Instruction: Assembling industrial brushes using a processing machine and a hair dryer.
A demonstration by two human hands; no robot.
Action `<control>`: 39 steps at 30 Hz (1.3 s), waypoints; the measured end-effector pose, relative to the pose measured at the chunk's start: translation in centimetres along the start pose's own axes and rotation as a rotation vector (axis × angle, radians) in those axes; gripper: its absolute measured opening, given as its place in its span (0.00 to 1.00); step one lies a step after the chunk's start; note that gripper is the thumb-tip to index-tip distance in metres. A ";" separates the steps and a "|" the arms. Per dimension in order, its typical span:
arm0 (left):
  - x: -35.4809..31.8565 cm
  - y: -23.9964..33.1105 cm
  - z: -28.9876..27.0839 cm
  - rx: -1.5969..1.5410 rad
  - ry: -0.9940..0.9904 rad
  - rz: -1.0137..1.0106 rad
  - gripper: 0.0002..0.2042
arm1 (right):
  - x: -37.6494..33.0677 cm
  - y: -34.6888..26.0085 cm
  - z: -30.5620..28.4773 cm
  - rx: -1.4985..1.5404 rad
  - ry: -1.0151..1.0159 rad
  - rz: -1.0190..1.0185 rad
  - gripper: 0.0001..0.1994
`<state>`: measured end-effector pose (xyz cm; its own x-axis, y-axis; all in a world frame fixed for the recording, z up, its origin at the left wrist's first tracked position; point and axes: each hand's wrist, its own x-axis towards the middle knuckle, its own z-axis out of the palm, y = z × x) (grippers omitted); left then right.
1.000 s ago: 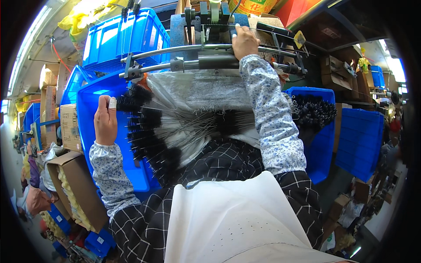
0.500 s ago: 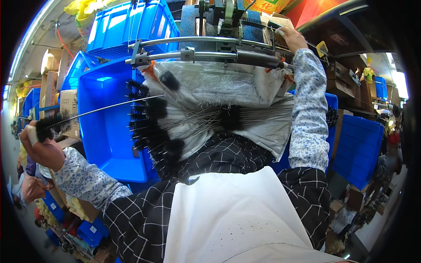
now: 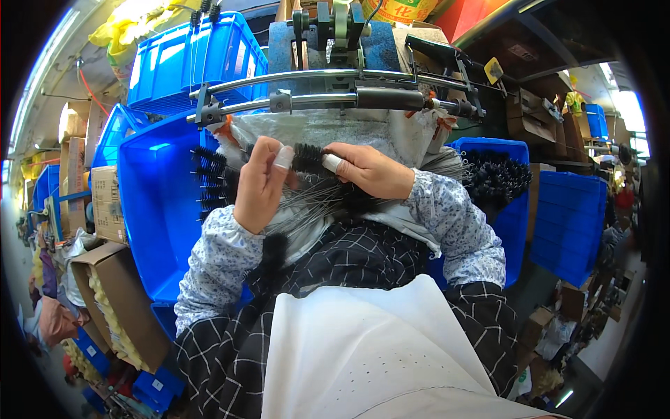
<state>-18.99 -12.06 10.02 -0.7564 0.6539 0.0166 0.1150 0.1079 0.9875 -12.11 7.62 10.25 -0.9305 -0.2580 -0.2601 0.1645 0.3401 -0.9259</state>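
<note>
A black bristle brush [image 3: 307, 157] is held crosswise in front of my chest, below the machine's rods. My left hand [image 3: 259, 188] is closed around its left part, with white tape on one finger. From the other side my right hand [image 3: 373, 170] pinches its right end, a taped thumb on top. Beneath both hands, thin wire stems [image 3: 307, 209] of several brushes lie across my lap on pale cloth. Black brush heads [image 3: 209, 178] stick out to the left of those stems. My fingers hide part of the held brush.
Ahead stands a machine with horizontal metal rods [image 3: 314, 101]. A blue bin [image 3: 150, 202] is at my left, with another blue crate [image 3: 195, 56] behind it. To the right, a blue bin [image 3: 513, 241] holds many black brushes [image 3: 495, 174]. Cardboard boxes [image 3: 125, 307] stand at far left.
My left hand has come in from the far left with a brush. My right hand has left the machine's right side and come down to the brush.
</note>
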 end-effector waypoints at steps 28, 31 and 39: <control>-1.8 3.0 -10.8 0.483 0.517 0.340 0.06 | 8.4 11.8 -14.8 -1.231 0.889 0.167 0.15; -2.1 3.0 -10.8 0.478 0.559 0.406 0.08 | 7.6 12.0 -14.7 -1.284 0.888 0.082 0.16; -2.1 2.5 -10.3 0.421 0.563 0.346 0.09 | 5.7 12.3 -13.8 -0.930 1.088 0.210 0.18</control>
<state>-23.75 -20.86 14.06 -0.8327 0.2358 0.5011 0.5533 0.3156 0.7709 -19.94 22.84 1.17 -0.7694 0.5282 0.3593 0.4522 0.8476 -0.2777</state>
